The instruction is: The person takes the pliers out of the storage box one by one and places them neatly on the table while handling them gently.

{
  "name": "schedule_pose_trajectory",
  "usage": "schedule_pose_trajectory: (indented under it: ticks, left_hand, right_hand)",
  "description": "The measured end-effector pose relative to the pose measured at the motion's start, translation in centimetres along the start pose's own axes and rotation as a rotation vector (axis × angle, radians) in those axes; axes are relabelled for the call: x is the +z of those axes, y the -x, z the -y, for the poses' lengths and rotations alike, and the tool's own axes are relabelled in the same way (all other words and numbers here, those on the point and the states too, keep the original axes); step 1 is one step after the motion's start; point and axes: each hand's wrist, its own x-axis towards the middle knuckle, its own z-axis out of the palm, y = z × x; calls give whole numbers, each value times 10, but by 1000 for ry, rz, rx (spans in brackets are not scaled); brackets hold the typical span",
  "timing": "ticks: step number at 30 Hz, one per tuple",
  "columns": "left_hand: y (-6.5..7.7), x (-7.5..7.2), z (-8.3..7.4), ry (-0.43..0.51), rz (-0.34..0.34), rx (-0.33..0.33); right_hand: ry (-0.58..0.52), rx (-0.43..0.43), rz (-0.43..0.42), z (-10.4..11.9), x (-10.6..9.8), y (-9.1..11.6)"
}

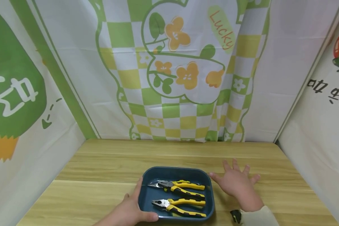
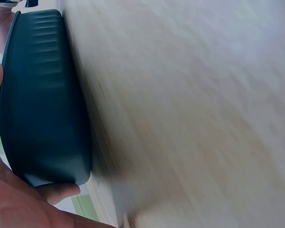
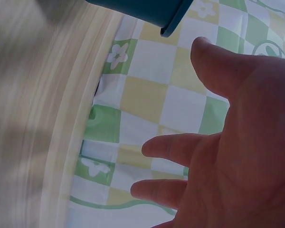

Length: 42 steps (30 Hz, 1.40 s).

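Note:
A dark blue rectangular tray (image 1: 175, 168) sits on the wooden table. Inside it lie several pliers with yellow and black handles, jaws to the left. Combination pliers (image 1: 180, 207) lie nearer me, and other pliers (image 1: 183, 187) overlap farther back. My left hand (image 1: 128, 208) grips the left end of the tray, thumb at the near corner and fingers along the side. In the left wrist view this hand (image 2: 19, 199) is against the tray wall (image 2: 47, 104). My right hand (image 1: 237, 185) holds nothing; its fingers are spread, with the thumb close to the tray's right rim.
The wooden table top (image 1: 101, 157) extends around the tray. A checkered green and yellow cloth (image 1: 169, 119) hangs at the table's far edge. Printed fabric walls stand on the left and right.

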Motion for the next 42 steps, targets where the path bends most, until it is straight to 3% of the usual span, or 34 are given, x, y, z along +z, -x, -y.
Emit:
schedule_pose_trajectory:
  ticks: [10, 16, 20, 25, 28, 34, 42]
  left_hand:
    - [3, 10, -9, -42, -31, -14]
    - [2, 11, -10, -68, -43, -16]
    - [2, 10, -10, -62, -44, -12]
    - [2, 10, -9, -64, -43, -4]
    - [2, 10, -7, -66, -43, 6]
    - [3, 11, -6, -69, -46, 15]
    - [4, 10, -7, -75, -48, 12]
  right_hand:
    - [-6, -54, 5, -7, -6, -5]
    - [-160, -194, 18, -15, -19, -10]
    - [-411, -252, 133, -20, -36, -13]
    - [-755, -301, 366, -24, -51, -23]
    - [-883, -341, 510, -25, -56, -31]
    - [-924, -346, 651, -20, -61, -43]
    - [-912, -278, 678, -8, -59, -50]
